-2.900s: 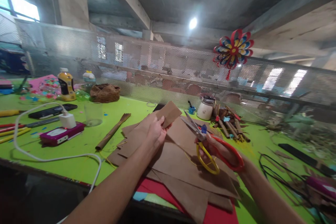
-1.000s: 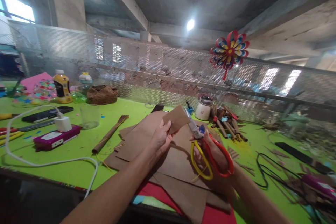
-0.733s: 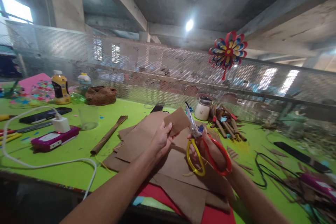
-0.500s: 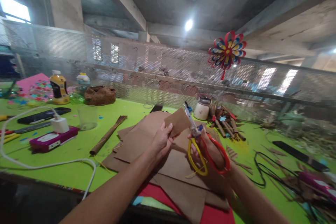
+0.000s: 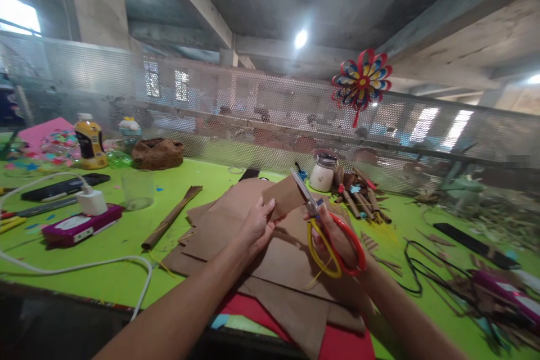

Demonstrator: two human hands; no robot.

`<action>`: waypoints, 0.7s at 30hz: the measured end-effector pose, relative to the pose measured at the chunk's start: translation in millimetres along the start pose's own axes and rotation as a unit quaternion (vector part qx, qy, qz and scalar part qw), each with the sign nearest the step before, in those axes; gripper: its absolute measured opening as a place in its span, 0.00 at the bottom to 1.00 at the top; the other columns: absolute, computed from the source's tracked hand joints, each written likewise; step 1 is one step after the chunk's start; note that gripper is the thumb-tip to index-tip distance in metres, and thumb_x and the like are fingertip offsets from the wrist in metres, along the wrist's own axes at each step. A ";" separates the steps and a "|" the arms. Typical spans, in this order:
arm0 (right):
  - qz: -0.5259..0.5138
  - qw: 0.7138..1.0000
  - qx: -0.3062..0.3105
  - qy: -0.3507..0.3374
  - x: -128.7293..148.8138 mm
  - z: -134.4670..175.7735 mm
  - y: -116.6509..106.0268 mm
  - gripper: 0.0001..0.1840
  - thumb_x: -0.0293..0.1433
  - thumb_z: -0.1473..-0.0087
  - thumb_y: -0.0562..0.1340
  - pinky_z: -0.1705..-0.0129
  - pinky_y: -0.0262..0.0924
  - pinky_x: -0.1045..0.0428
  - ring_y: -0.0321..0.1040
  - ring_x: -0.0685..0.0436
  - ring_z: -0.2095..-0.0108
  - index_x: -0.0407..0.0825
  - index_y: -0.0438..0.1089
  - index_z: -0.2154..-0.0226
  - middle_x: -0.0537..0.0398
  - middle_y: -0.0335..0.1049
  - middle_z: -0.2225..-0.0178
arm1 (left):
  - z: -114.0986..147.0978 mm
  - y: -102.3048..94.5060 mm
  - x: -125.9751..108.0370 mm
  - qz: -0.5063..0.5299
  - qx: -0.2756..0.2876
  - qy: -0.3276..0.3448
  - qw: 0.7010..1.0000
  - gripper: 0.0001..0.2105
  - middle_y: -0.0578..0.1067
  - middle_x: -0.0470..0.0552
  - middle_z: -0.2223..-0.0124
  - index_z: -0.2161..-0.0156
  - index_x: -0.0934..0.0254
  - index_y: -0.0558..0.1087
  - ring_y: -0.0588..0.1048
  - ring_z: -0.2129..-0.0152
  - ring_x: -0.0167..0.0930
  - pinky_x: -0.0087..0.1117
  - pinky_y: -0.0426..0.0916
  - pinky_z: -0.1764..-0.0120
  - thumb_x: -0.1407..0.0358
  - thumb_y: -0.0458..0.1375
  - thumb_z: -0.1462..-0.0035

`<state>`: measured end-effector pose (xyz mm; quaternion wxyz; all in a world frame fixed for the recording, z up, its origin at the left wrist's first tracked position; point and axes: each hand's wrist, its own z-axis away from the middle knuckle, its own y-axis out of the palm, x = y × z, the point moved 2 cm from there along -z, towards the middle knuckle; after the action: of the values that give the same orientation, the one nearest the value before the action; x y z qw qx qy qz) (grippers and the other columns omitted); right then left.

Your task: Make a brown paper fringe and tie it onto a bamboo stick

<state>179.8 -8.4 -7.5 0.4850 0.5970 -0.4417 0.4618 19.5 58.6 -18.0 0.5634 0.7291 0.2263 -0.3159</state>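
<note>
A small piece of brown paper (image 5: 283, 197) is pinched in my left hand (image 5: 259, 225), thumb on top. My right hand (image 5: 337, 242) grips scissors (image 5: 353, 236) with one red and one yellow handle loop. Their blades lie along the right edge of the small piece, pointing up and away from me. Whether paper sits between the blades I cannot tell. Under both hands, larger brown paper sheets (image 5: 228, 225) are stacked, with red paper (image 5: 346, 343) showing beneath at the front.
A rolled brown paper bundle (image 5: 171, 219) lies left of the stack, near a clear cup (image 5: 138, 190) and a purple power strip (image 5: 82, 225). Behind are a white jar (image 5: 323, 173) and more paper rolls (image 5: 363, 197). A black cable (image 5: 415, 270) and scraps lie at the right.
The scissors' handle loops have come closer together and the blades look more closed at the small piece's edge. The left hand keeps its pinch. The whole view has shifted slightly.
</note>
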 end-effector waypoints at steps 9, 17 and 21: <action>0.369 0.915 -0.142 -0.078 36.6 -8.7 -65.4 0.20 0.48 0.51 0.59 0.79 0.54 0.54 0.60 0.49 0.81 0.48 0.70 0.68 0.58 0.65 0.80 | -4.0 -6.4 1.7 -0.053 -0.047 -0.056 0.996 0.09 0.74 0.54 0.62 0.59 0.66 0.69 0.74 0.71 0.29 0.33 0.74 0.69 0.75 0.54 0.47; 0.650 0.718 -0.246 0.042 30.1 -9.3 -167.5 0.18 0.32 0.59 0.62 0.65 0.59 0.51 0.70 0.38 0.64 0.45 0.74 0.62 0.47 0.76 0.67 | -12.2 -15.7 0.1 -0.093 -0.161 -0.096 0.978 0.11 0.68 0.45 0.69 0.64 0.64 0.66 0.69 0.76 0.23 0.31 0.74 0.69 0.80 0.56 0.51; 0.655 0.709 -0.250 0.074 10.3 -3.9 -186.9 0.19 0.32 0.58 0.62 0.70 0.59 0.52 0.71 0.41 0.72 0.44 0.74 0.61 0.50 0.74 0.76 | -15.1 -16.7 -3.0 -0.094 -0.177 -0.093 0.975 0.16 0.66 0.43 0.70 0.60 0.62 0.66 0.68 0.77 0.22 0.30 0.74 0.68 0.81 0.55 0.52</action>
<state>363.5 20.7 -29.1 0.2237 -0.0214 -0.7839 0.5787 9.1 77.6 -24.7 0.6702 0.5608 0.2927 -0.3882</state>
